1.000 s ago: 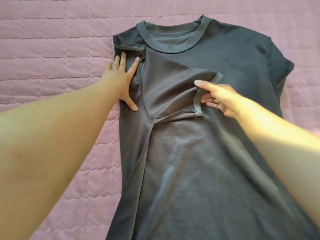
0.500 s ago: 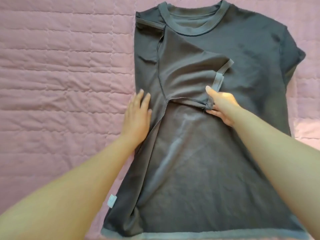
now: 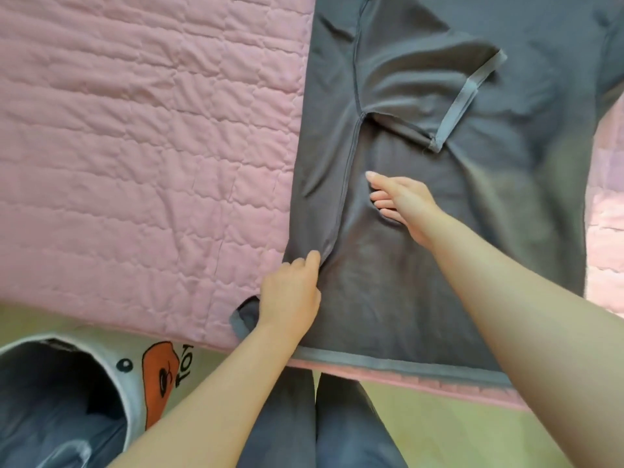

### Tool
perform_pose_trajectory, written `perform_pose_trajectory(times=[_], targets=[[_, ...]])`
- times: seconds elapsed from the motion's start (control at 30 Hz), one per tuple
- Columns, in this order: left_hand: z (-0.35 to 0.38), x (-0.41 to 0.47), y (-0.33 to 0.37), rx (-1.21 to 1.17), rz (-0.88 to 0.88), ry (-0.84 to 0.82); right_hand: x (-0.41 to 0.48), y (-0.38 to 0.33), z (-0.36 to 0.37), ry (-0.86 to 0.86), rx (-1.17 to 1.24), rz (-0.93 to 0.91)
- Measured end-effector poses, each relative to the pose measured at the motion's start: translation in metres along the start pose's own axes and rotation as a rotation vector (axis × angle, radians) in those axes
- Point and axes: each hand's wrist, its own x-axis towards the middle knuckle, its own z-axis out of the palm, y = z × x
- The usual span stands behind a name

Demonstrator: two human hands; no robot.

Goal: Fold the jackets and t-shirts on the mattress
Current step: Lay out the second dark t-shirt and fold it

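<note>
**T-shirt (image 3: 439, 298): squaring up the folded left side**

The T-shirt lies flat on the pink quilted mattress (image 3: 135, 146), its hem (image 3: 405, 363) along the near edge and its collar end running out of view at the far side. Just beyond the hem, the left hand (image 3: 290, 293) pinches the folded left edge with curled fingers. Farther in, the right hand (image 3: 403, 204) is released, its fingers straight and pressing on the body of the shirt.

The step looks like tidying the first lengthwise fold. To do it well, draw the near corner (image 3: 240, 319), which sticks out to the left, into line with the farther edge, while the pressing hand pins the cloth so nothing shifts.

The fabric is dark grey, thin and smooth, with soft creases. Farther off, the left sleeve (image 3: 439, 96) lies folded across the chest, its cuff band paler.
</note>
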Motion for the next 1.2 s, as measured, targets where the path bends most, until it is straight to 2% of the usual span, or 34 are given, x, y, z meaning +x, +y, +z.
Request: perform_pose_trajectory(times=[0.17,0.23,0.3,0.37,0.43,0.5,0.57,0.6,0.67,0.77,0.83,0.9,1.0,1.1,1.13,1.2], targets=[[0.002,-0.034,0.013,0.094,0.016,-0.173,-0.024,0.016,0.044,-0.039,-0.217,-0.060],[0.004,-0.048,0.012,0.048,0.002,-0.253,-0.031,0.024,0.053,-0.049,-0.274,-0.056],[0.002,-0.064,0.014,-0.038,0.009,-0.283,-0.036,0.031,0.053,-0.093,-0.142,-0.040],[-0.002,-0.082,0.020,-0.170,0.098,-0.331,-0.045,0.040,0.046,-0.087,0.034,-0.043],[-0.001,-0.096,0.023,-0.278,0.115,-0.351,-0.053,0.054,0.038,-0.038,-0.016,-0.031],[0.003,-0.098,0.016,-0.424,-0.043,-0.214,-0.064,0.070,0.032,-0.105,-0.111,0.041],[0.013,-0.093,0.003,-0.570,-0.283,-0.004,-0.076,0.081,0.029,-0.187,-0.158,0.080],[0.018,-0.086,-0.005,-0.653,-0.421,0.031,-0.078,0.084,0.028,-0.220,-0.185,0.088],[0.024,-0.075,-0.015,-0.879,-0.633,-0.090,-0.084,0.091,0.026,-0.278,-0.237,0.120],[0.032,-0.068,-0.021,-1.068,-0.626,-0.345,-0.095,0.107,0.026,-0.369,-0.265,0.194],[0.035,-0.073,-0.023,-1.021,-0.573,-0.519,-0.106,0.121,0.029,-0.397,-0.298,0.237],[0.041,-0.084,-0.026,-0.870,-0.554,-0.560,-0.117,0.137,0.034,-0.390,-0.430,0.238],[0.045,-0.098,-0.024,-0.793,-0.579,-0.489,-0.125,0.156,0.039,-0.372,-0.521,0.167],[0.039,-0.098,-0.016,-0.757,-0.586,-0.482,-0.122,0.151,0.029,-0.323,-0.453,0.169],[0.035,-0.097,-0.012,-0.711,-0.591,-0.438,-0.120,0.146,0.023,-0.296,-0.401,0.174],[0.032,-0.096,-0.006,-0.583,-0.566,-0.226,-0.115,0.136,0.011,-0.225,-0.305,0.172]])
